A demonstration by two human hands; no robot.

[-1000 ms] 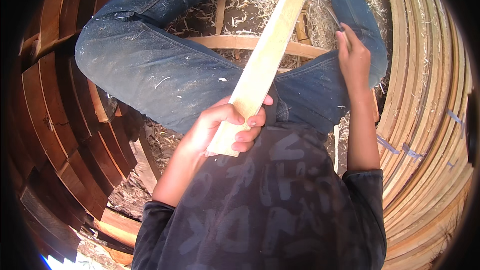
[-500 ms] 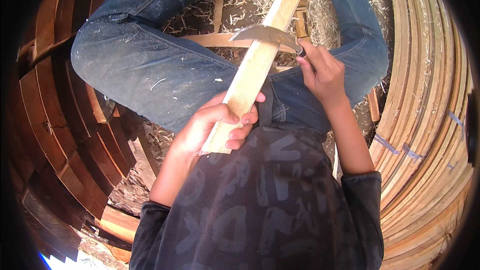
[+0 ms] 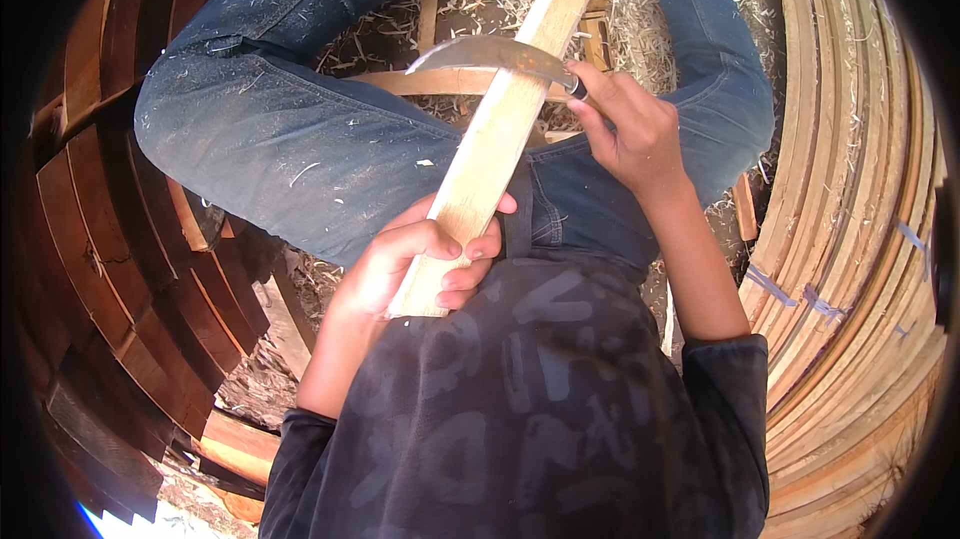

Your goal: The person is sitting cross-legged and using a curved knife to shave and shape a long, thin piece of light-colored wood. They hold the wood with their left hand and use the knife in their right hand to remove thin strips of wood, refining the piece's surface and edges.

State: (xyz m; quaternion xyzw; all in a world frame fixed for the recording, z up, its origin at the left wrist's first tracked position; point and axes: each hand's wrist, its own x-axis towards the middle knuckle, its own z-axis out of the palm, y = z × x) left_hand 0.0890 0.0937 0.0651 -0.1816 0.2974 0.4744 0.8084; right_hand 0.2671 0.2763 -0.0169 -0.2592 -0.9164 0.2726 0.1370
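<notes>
My left hand is wrapped round the near end of a pale wooden slat, close to my shirt front. The slat slants up and away to the right, between my bent knees. Across its upper face lies a curved metal blade, a sickle-shaped knife, with its tip out past the slat's left edge. My right hand is closed on the knife's handle at the slat's right side; the fingers hide most of that handle.
Stacked pale wooden strips curve along the right, some with purple ties. Dark reddish boards are piled on the left. Wood shavings cover the ground between my legs, where another strip lies crosswise beneath the slat.
The knife has slid left across the slat, so more of its blade sticks out there. My right hand moved left with it. The slat and my left hand shifted slightly left and nearer.
</notes>
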